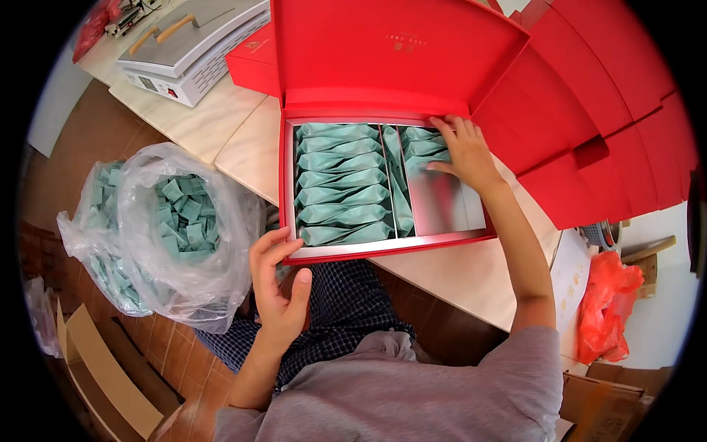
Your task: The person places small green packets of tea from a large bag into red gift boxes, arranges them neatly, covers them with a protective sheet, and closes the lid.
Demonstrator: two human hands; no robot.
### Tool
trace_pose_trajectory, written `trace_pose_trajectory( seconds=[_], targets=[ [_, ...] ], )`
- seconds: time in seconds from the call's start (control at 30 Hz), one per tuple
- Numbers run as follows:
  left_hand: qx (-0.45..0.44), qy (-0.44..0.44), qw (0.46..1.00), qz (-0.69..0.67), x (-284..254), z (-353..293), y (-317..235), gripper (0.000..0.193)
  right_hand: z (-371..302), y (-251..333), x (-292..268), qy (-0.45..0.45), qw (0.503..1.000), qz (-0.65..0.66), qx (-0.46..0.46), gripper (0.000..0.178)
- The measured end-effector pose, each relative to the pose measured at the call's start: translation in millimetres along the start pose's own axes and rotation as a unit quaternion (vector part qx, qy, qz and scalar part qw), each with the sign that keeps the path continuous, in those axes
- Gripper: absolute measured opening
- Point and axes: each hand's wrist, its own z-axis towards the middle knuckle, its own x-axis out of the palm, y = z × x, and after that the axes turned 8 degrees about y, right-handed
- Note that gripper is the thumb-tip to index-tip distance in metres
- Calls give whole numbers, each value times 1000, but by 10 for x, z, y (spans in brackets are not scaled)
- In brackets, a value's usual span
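An open red gift box (291, 184) lies on the pale table, its lid standing up behind. Its silver-lined tray holds a full left column of teal sachets (340, 184), a narrow middle strip, and a few sachets at the top of the right compartment (421, 144). My right hand (460, 151) rests palm down in that right compartment, fingers spread over the sachets there; bare silver lining (442, 206) shows below it. My left hand (278, 283) sits at the box's near left corner, fingers loosely curled, holding nothing that I can see.
A clear plastic bag (169, 228) full of loose teal sachets stands at my left on the floor. A stack of red box lids (611, 110) fans out at right. A white sealing machine (188, 51) sits far left on the table. A cardboard box (103, 376) and an orange bag (604, 295) lie nearby.
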Motion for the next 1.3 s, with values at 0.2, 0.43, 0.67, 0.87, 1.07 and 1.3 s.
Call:
trace_pose_trajectory(
  seconds=[0.2, 0.43, 0.67, 0.87, 1.07, 1.3],
  targets=[
    [1, -23, 1000, -9, 26, -13, 99, 32, -301, -200, -183, 38, 996, 26, 70, 85],
    [-16, -123, 989, 79, -268, -130, 321, 24, -356, 920, -734, -166, 975, 114, 90, 46],
    [-103, -226, 940, 234, -1156, -378, 1115, 32, 16, 3394, -548, -148, 811, 535, -186, 27],
    [-183, -238, 905, 301, -1345, -1051, 1660, 36, 1412, 4693, 583, 44, 727, 685, -14, 29],
    [-160, -210, 920, 291, -1226, -957, 1655, 36, 2957, 4886, 2043, 83, 794, 567, 203, 54],
    [-206, -316, 898, -228, -1555, -863, 1620, 43, 2406, 4993, 1281, -55, 844, 531, 55, 20]
  ],
)
